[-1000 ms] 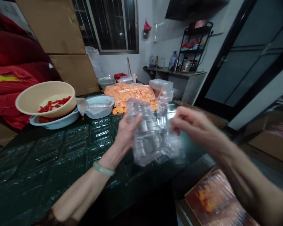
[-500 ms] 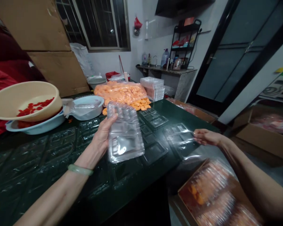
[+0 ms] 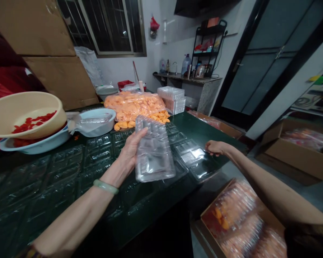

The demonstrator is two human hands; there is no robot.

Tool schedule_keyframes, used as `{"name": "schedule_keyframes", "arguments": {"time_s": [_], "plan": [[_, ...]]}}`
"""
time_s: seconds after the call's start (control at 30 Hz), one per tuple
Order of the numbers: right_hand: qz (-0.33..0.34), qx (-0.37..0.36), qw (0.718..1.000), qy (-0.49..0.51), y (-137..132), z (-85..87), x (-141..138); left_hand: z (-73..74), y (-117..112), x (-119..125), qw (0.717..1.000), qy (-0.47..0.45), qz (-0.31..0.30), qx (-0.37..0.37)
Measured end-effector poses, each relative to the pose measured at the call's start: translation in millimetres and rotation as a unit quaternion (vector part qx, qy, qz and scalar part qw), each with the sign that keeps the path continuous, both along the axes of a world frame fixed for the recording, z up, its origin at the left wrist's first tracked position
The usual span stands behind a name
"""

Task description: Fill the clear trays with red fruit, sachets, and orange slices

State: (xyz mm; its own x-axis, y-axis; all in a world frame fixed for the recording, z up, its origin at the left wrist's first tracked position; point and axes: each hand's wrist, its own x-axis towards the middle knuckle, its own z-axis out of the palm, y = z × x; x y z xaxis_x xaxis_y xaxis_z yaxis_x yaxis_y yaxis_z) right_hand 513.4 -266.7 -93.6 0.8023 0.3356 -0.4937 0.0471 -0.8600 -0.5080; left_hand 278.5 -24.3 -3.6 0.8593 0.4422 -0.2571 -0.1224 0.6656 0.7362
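Note:
My left hand point(image 3: 129, 154) grips a stack of clear plastic clamshell trays point(image 3: 154, 152) upright above the dark green table point(image 3: 201, 130). My right hand point(image 3: 215, 147) is curled at the table's right edge, fingers pinched on one clear tray point(image 3: 197, 159) that lies open on the table. Rows of more clear trays point(image 3: 70, 165) cover the tabletop to the left.
A beige bowl of red pieces point(image 3: 24, 114) sits in a pale blue basin at the left. A white bowl point(image 3: 97, 122), a bag of orange pieces point(image 3: 134, 104) and stacked clear boxes point(image 3: 173, 98) stand behind. A cardboard box of filled trays point(image 3: 239, 218) lies below right.
My right hand pulled one tray off the stack, carried it right and laid it down on the table near the edge. My left hand kept the stack, shifting slightly right.

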Motion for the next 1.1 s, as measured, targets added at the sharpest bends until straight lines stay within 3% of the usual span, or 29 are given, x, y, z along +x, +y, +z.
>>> {"name": "schedule_keyframes", "arguments": {"time_s": [0.23, 0.37, 0.47, 0.53, 0.63, 0.7, 0.83, 0.93, 1.03, 1.1], "plan": [[0.017, -0.043, 0.998, -0.05, 10.0, 8.1, -7.5, -2.2, 2.3, -0.4, 1.0, -0.008, -0.009, -0.021], [0.002, -0.005, 0.99, -0.141, 19.6, 37.6, -25.2, -0.5, -3.1, 1.1, 0.999, -0.035, 0.009, -0.009], [0.043, 0.128, 0.975, -0.175, 43.9, 74.5, -70.7, 1.2, -15.9, 3.9, 0.995, -0.088, 0.03, 0.038], [0.134, 0.331, 0.931, -0.073, 64.6, 97.0, -111.4, 2.0, -25.9, 5.6, 0.989, -0.12, 0.032, 0.073], [0.233, 0.41, 0.881, 0.032, 91.0, 114.9, -158.3, 2.7, -35.8, 5.2, 0.982, -0.135, 0.033, 0.126], [0.246, 0.421, 0.871, 0.069, 103.1, 115.5, -168.6, 2.2, -36.4, 2.6, 0.977, -0.131, 0.041, 0.161], [0.244, 0.435, 0.855, 0.142, 116.1, 106.2, -156.9, -1.4, -27.7, -3.4, 0.972, -0.121, 0.05, 0.196], [0.252, 0.417, 0.86, 0.151, 120.8, 103.4, -152.4, -3.8, -22.1, -5.3, 0.971, -0.11, 0.054, 0.205], [0.264, 0.407, 0.874, 0.025, 122.7, 106.9, -163.2, -2.1, -21.5, -4.9, 0.969, -0.1, 0.059, 0.216], [0.273, 0.417, 0.86, -0.107, 122.1, 111.4, -173.2, 1.5, -22.0, -3.3, 0.966, -0.113, 0.07, 0.222]]}}
